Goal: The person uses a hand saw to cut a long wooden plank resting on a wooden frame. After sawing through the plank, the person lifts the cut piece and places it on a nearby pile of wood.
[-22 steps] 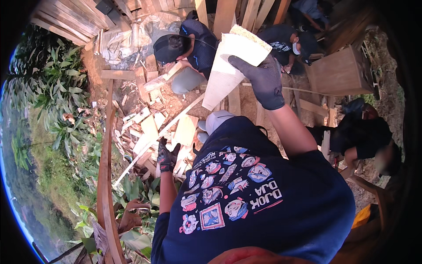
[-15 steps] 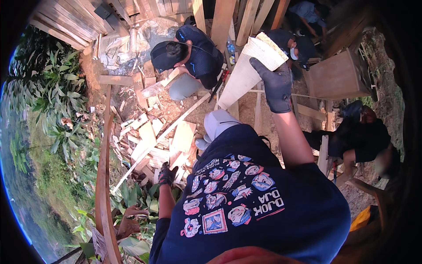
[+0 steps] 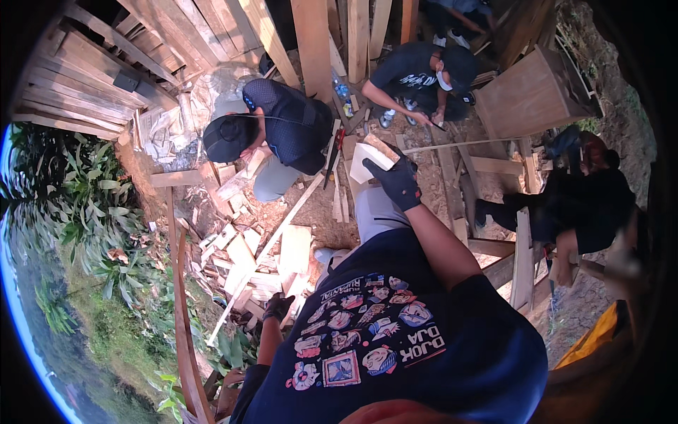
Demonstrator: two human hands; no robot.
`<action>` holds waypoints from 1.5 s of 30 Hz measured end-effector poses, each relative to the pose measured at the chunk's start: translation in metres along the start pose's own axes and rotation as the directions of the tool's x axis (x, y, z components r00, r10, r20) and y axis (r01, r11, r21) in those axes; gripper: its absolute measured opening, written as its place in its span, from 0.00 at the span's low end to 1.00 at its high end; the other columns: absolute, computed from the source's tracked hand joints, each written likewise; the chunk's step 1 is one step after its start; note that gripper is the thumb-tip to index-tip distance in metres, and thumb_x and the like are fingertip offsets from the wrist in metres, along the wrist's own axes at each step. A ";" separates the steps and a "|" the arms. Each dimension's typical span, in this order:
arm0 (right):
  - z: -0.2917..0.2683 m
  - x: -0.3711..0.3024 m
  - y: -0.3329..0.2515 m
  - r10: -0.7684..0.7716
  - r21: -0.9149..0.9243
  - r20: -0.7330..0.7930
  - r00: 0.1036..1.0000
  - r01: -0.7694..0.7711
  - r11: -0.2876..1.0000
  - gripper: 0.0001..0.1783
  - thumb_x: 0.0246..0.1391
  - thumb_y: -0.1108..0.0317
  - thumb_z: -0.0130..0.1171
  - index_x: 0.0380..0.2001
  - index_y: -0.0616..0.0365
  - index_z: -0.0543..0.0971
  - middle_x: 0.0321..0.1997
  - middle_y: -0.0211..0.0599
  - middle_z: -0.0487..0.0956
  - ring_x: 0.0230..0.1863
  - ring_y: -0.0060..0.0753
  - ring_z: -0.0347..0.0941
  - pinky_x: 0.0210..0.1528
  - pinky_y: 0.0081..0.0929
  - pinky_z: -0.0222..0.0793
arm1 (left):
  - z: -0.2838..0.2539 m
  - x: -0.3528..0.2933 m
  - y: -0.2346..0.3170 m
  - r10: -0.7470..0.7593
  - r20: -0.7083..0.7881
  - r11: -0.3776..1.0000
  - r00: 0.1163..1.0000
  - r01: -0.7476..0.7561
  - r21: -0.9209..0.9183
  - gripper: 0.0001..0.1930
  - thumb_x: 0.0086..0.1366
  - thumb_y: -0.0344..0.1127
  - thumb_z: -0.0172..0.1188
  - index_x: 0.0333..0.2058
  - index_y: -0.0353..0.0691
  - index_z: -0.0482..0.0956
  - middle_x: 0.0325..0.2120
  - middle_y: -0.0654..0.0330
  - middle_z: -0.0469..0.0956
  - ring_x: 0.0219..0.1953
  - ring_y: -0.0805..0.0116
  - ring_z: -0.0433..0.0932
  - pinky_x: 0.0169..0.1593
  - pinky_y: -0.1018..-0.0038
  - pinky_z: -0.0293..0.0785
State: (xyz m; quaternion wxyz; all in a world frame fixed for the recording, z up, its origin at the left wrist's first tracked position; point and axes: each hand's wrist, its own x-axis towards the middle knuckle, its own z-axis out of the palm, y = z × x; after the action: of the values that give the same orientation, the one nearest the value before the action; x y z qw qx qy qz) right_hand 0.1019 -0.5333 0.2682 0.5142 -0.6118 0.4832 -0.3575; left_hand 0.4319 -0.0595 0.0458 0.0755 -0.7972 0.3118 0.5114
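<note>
My right hand (image 3: 397, 180), in a dark glove, is stretched forward and grips a pale wooden board (image 3: 369, 160) by its end. The board points away from me toward two crouching people. My left hand (image 3: 278, 307), also gloved, hangs low at my side with its fingers curled; I cannot make out anything in it. It hovers above a heap of cut wood offcuts (image 3: 244, 258). My dark printed shirt fills the lower middle of the view.
A person in a dark cap (image 3: 272, 134) crouches ahead left; another in a mask (image 3: 424, 74) crouches beyond. A third person (image 3: 565, 205) sits at right by a wooden box (image 3: 533, 92). Upright timber posts (image 3: 314, 42) and plank walls stand behind. A leafy slope drops away at left.
My right hand has lowered the pale board from up high to chest level and drawn it nearer. My left hand has dropped lower along my side.
</note>
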 end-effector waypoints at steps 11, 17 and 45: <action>-0.123 0.152 -0.002 -0.091 -0.293 0.386 0.918 0.215 0.932 0.28 0.58 0.54 0.77 0.58 0.55 0.85 0.51 0.42 0.90 0.50 0.41 0.89 0.54 0.36 0.83 | -0.020 0.019 0.192 -0.283 -0.212 0.952 0.936 0.247 -0.181 0.38 0.64 0.61 0.68 0.63 0.37 0.80 0.65 0.43 0.79 0.68 0.43 0.76 0.70 0.53 0.72; -0.149 0.285 0.041 -0.115 -0.334 0.300 0.947 0.217 0.917 0.29 0.55 0.43 0.75 0.52 0.52 0.89 0.43 0.44 0.91 0.45 0.47 0.89 0.50 0.43 0.81 | 0.018 0.003 0.327 -0.487 -0.157 0.872 0.859 0.467 -0.150 0.42 0.63 0.69 0.66 0.60 0.36 0.82 0.51 0.45 0.88 0.57 0.46 0.85 0.62 0.52 0.78; -0.171 0.698 -0.051 -0.160 -0.319 0.002 0.987 0.152 0.936 0.48 0.43 0.39 0.82 0.61 0.63 0.85 0.60 0.47 0.86 0.60 0.44 0.83 0.66 0.40 0.76 | 0.201 -0.066 0.420 -0.624 0.036 0.552 0.781 0.472 -0.687 0.34 0.69 0.65 0.62 0.53 0.36 0.86 0.43 0.52 0.90 0.44 0.52 0.89 0.51 0.56 0.82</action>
State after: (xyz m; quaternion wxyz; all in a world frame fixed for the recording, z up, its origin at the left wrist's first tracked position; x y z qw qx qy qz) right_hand 0.1477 -1.2508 0.3132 0.3732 -0.7187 0.4906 -0.3219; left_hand 0.0176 -0.2769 0.0925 -0.0900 -0.8760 -0.1508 0.4493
